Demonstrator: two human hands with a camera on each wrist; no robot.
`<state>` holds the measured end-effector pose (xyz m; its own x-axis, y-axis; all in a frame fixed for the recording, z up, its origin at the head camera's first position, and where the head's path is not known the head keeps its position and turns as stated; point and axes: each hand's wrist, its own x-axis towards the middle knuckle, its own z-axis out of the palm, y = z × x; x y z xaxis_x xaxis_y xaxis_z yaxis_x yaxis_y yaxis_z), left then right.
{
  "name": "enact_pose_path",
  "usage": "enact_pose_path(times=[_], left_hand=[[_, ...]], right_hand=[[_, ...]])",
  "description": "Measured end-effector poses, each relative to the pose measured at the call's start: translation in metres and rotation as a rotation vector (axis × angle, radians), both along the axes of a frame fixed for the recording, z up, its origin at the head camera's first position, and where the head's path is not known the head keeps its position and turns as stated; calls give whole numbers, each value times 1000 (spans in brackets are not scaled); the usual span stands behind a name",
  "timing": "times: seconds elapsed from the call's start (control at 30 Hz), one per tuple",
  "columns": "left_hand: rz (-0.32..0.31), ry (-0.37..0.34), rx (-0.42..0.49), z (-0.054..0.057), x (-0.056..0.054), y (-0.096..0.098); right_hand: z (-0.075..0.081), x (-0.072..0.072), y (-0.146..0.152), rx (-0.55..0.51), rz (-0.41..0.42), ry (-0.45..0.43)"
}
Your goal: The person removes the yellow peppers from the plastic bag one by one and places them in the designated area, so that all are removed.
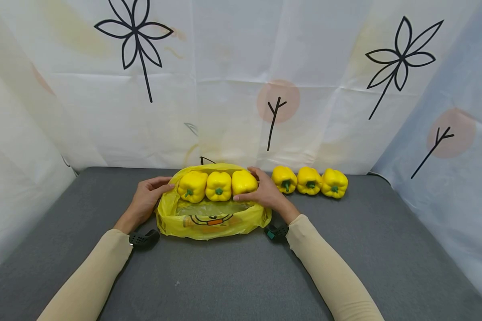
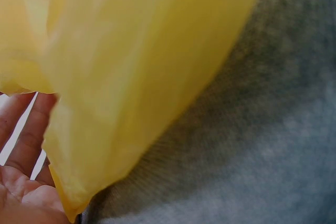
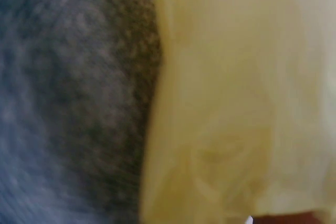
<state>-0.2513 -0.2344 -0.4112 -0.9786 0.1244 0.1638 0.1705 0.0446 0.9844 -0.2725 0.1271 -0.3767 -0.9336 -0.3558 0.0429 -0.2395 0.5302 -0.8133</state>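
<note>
A yellow plastic bag (image 1: 213,229) with a printed figure lies with its mouth open on the grey table. Three yellow bell peppers sit side by side in its mouth: a left pepper (image 1: 193,186), a middle pepper (image 1: 218,186) and a right pepper (image 1: 243,182). My left hand (image 1: 146,198) holds the bag's left rim between thumb and fingers; the left wrist view shows the bag film (image 2: 131,66) over part of the fingers. With thumb in front and fingers behind, my right hand (image 1: 268,192) grips the right pepper. Bag film (image 3: 236,87) hides most of that hand in the right wrist view.
Three more yellow bell peppers stand in a row right of the bag: a near one (image 1: 284,179), a middle one (image 1: 309,180) and a far one (image 1: 334,183). Behind the grey table (image 1: 209,281) hangs a white patterned curtain (image 1: 225,89).
</note>
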Motion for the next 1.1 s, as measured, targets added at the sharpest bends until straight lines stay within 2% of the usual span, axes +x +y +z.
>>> enact_pose_path(times=[0.27, 0.7, 1.1], left_hand=[[5, -3, -3, 1, 0, 0], [1, 1, 9, 3, 2, 1], [-4, 3, 6, 5, 4, 2]], right_hand=[[2, -2, 4, -30, 49, -28], [3, 1, 2, -54, 3, -9], [16, 4, 3, -109, -11, 43]])
